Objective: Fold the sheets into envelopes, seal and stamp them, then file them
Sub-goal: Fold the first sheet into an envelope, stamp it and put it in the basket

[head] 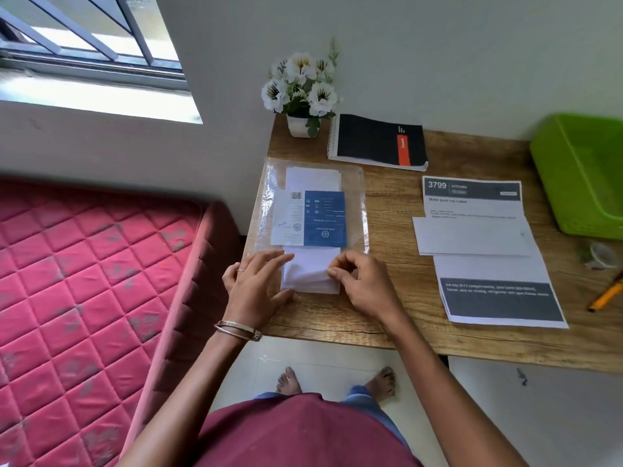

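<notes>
A clear plastic pack (354,203) with a blue-and-white label lies on the left part of the wooden desk (387,318). White envelopes (312,274) stick out of its near end. My left hand (258,281) lies flat on the pack's near left corner, fingers spread. My right hand (362,284) pinches the right edge of the top envelope between thumb and fingers. To the right a printed sheet (485,264) lies flat with a white envelope (472,237) across its middle.
A green plastic tray (583,176) stands at the desk's far right. A black spiral notebook (377,143) and a pot of white flowers (303,89) sit at the back. A tape roll (603,256) and a yellow pen (605,294) lie at the right edge. A pink mattress (84,298) borders the left.
</notes>
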`<control>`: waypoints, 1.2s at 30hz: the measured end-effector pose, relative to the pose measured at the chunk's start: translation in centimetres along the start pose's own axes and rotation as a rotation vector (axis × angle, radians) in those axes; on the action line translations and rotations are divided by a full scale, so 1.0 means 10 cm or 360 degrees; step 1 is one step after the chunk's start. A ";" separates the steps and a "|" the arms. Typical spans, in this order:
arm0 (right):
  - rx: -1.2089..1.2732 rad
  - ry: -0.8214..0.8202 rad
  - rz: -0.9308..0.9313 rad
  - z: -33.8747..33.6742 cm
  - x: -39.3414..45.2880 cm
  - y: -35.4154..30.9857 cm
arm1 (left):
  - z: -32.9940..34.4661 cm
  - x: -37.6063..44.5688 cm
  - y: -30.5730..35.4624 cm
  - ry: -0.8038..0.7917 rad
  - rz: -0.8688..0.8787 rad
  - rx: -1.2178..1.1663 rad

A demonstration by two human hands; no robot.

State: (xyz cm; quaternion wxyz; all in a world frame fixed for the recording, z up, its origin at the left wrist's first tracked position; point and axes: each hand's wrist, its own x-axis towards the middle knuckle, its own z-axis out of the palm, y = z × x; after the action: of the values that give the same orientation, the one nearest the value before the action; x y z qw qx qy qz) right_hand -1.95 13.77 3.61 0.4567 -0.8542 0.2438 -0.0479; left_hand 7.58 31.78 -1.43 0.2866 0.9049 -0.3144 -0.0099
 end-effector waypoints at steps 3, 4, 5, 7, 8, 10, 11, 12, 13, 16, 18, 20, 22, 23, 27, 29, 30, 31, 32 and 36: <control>0.0157 0.0145 -0.0066 0.00 -0.01 0.00 | 0.01 0.00 0.00 0.0050 -0.0022 -0.0026; 0.0205 0.0167 -0.0102 0.00 -0.01 0.01 | 0.01 0.00 0.01 0.0086 -0.0073 -0.0050; 0.0229 0.0187 -0.0149 -0.01 -0.01 0.01 | 0.02 0.00 0.03 0.0117 -0.0128 -0.0069; 0.0219 0.0195 -0.0264 -0.01 -0.02 0.04 | 0.03 0.02 0.07 0.0152 -0.0213 -0.0072; 0.0181 0.0174 -0.0340 -0.02 -0.02 0.06 | 0.03 0.03 0.09 0.0160 -0.0239 -0.0072; 0.0043 0.0101 -0.0535 -0.02 -0.02 0.11 | 0.04 0.05 0.11 0.0166 -0.0262 -0.0092; -0.0056 0.0056 -0.0633 -0.02 -0.02 0.14 | 0.05 0.05 0.11 0.0180 -0.0264 -0.0100; -0.0168 0.0013 -0.0711 -0.02 -0.02 0.17 | 0.05 0.05 0.12 0.0195 -0.0273 -0.0098; -0.0286 -0.0016 -0.0758 -0.02 -0.03 0.19 | 0.05 0.06 0.13 0.0200 -0.0295 -0.0094; -0.0670 0.0033 -0.0867 0.01 -0.06 0.26 | 0.05 0.08 0.18 0.0173 -0.0389 -0.0087; -0.0823 0.0149 -0.0975 0.02 -0.08 0.27 | 0.04 0.10 0.21 0.0161 -0.0434 -0.0077; -0.0905 0.0242 -0.1104 0.00 -0.08 0.29 | 0.04 0.11 0.22 0.0150 -0.0470 -0.0083; -0.0988 0.0307 -0.1192 -0.02 -0.10 0.29 | 0.03 0.11 0.23 0.0151 -0.0501 -0.0083; -0.1020 0.0346 -0.1210 -0.01 -0.12 0.29 | 0.02 0.11 0.23 0.0146 -0.0514 -0.0082; -0.1015 0.0439 -0.1242 0.02 -0.16 0.26 | 0.00 0.12 0.25 0.0094 -0.0532 -0.0070; -0.1068 0.0448 -0.1285 0.04 -0.14 0.27 | -0.01 0.13 0.25 0.0084 -0.0542 -0.0071; -0.1116 0.0453 -0.1308 0.05 -0.13 0.29 | -0.01 0.13 0.24 0.0079 -0.0549 -0.0078; -0.1173 0.0460 -0.1328 0.06 -0.12 0.31 | -0.01 0.12 0.24 0.0073 -0.0553 -0.0087; -0.1217 0.0464 -0.1331 0.07 -0.12 0.31 | -0.01 0.13 0.24 0.0067 -0.0552 -0.0091; -0.1204 0.0500 -0.1299 0.08 -0.13 0.26 | -0.03 0.13 0.26 0.0079 -0.0588 -0.0069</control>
State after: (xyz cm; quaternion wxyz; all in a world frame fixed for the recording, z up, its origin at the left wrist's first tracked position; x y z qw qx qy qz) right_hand -3.78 13.78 1.24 0.0224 -0.9656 -0.0402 -0.2559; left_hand 7.24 29.48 0.37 0.3069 0.9409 -0.1355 -0.0468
